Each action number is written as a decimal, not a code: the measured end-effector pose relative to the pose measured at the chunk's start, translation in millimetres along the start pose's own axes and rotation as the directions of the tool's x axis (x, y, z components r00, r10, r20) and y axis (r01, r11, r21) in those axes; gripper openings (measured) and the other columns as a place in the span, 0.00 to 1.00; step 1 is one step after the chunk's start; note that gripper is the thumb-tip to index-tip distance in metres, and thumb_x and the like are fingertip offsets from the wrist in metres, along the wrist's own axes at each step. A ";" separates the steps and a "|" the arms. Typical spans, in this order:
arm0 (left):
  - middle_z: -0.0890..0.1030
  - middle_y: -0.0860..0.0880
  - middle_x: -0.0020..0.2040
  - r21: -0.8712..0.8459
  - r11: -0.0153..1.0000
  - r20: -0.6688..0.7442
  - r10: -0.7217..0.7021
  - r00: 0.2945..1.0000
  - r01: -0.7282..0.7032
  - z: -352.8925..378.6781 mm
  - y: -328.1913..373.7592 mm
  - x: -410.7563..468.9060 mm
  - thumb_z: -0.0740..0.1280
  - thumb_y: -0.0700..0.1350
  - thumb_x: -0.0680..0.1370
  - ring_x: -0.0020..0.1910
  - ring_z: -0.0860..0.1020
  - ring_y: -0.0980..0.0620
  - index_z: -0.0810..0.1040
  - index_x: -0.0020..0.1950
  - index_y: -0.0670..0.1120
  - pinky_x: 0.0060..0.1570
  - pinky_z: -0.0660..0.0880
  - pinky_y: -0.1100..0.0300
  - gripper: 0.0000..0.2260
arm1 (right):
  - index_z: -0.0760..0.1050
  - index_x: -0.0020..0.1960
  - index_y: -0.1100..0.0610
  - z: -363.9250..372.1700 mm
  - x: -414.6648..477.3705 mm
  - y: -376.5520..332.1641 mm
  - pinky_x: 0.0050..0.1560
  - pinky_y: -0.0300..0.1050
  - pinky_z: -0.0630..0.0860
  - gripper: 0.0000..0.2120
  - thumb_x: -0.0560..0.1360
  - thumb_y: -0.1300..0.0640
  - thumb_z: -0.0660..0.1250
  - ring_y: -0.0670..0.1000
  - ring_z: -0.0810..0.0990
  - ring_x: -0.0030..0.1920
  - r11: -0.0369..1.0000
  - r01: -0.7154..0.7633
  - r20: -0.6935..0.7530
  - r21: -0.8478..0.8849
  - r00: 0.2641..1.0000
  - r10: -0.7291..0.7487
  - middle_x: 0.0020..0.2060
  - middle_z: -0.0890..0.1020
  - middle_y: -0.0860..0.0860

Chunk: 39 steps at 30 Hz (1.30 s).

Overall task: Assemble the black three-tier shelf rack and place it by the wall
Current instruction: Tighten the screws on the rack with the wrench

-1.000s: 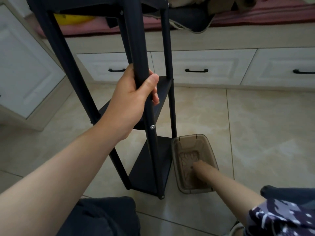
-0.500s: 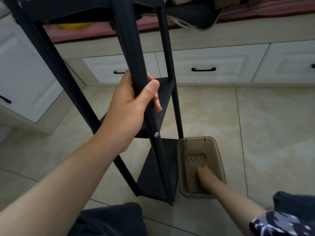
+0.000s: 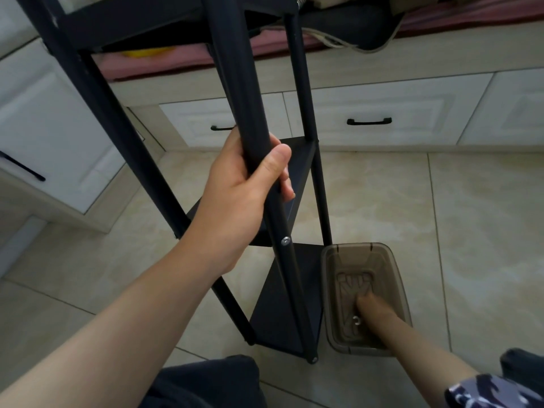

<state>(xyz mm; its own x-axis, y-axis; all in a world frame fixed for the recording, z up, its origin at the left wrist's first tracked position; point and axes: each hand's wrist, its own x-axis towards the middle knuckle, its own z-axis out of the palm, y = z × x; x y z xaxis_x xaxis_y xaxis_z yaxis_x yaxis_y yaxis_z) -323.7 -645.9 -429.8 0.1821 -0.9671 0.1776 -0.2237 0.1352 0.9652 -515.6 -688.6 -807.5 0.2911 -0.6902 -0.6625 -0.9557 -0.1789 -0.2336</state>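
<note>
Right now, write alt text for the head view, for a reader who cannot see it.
A person's left hand grips a pole of the black three-tier shelf rack on a tiled floor. The right hand reaches into a brown translucent plastic box beside the rack's foot, near a small metal part. White drawers stand behind.

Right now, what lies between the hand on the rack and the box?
In the head view: the front post with its silver screw, then the bottom shelf right beside the box.

The black rack [image 3: 282, 313] stands on its feet on the tiled floor [image 3: 441, 231]. It is assembled, with 3 flat shelves [image 3: 297, 160] stacked between round black posts [image 3: 306, 98]. A silver screw [image 3: 285, 240] shows at the middle shelf.
</note>
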 end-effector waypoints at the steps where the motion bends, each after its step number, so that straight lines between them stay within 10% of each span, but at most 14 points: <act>1: 0.79 0.55 0.36 -0.004 1.000 0.000 -0.001 1.000 0.001 0.3 0.1 -0.1 0.65 0.48 0.80 0.38 0.80 0.51 0.74 0.51 0.50 0.50 0.79 0.50 0.02 | 0.68 0.71 0.65 -8.9 -8.9 -5.0 0.65 0.52 0.73 0.19 0.81 0.63 0.60 0.61 0.76 0.67 0.995 -0.038 -0.005 0.089 0.999 0.039 0.69 0.73 0.63; 14: 0.78 0.55 0.36 0.015 1.000 -0.003 -0.006 1.000 0.006 -4.3 2.1 0.1 0.65 0.48 0.80 0.38 0.80 0.51 0.74 0.52 0.50 0.50 0.80 0.50 0.03 | 0.73 0.69 0.58 -5.6 -1.8 -5.2 0.63 0.51 0.74 0.17 0.81 0.61 0.58 0.58 0.76 0.67 0.945 0.119 0.066 -0.304 0.992 -0.104 0.67 0.76 0.57; 30: 0.79 0.53 0.38 -0.029 0.999 0.010 -0.022 1.000 0.022 -12.7 1.0 -7.9 0.65 0.49 0.79 0.39 0.80 0.50 0.77 0.49 0.54 0.51 0.79 0.48 0.02 | 0.74 0.62 0.56 -40.1 -8.3 -14.5 0.63 0.46 0.72 0.13 0.78 0.58 0.64 0.57 0.76 0.65 0.985 0.146 0.126 -0.089 0.983 -0.134 0.66 0.76 0.57; 39: 0.81 0.53 0.39 0.024 0.996 -0.031 -0.080 0.996 0.081 -16.9 3.6 -13.4 0.64 0.49 0.84 0.40 0.82 0.52 0.76 0.52 0.48 0.54 0.81 0.48 0.05 | 0.81 0.55 0.61 -162.3 -64.6 -44.7 0.36 0.43 0.81 0.11 0.74 0.60 0.74 0.49 0.82 0.33 0.976 0.124 0.155 -0.177 0.983 -0.097 0.39 0.85 0.51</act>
<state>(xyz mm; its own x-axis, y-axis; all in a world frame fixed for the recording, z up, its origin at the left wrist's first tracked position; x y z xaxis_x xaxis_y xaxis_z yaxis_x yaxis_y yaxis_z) -310.8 -628.8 -425.4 0.2291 -0.9676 0.1058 -0.2310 0.0516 0.9716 -498.7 -749.8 -638.7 0.3855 -0.5523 -0.7391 -0.9046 -0.3842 -0.1847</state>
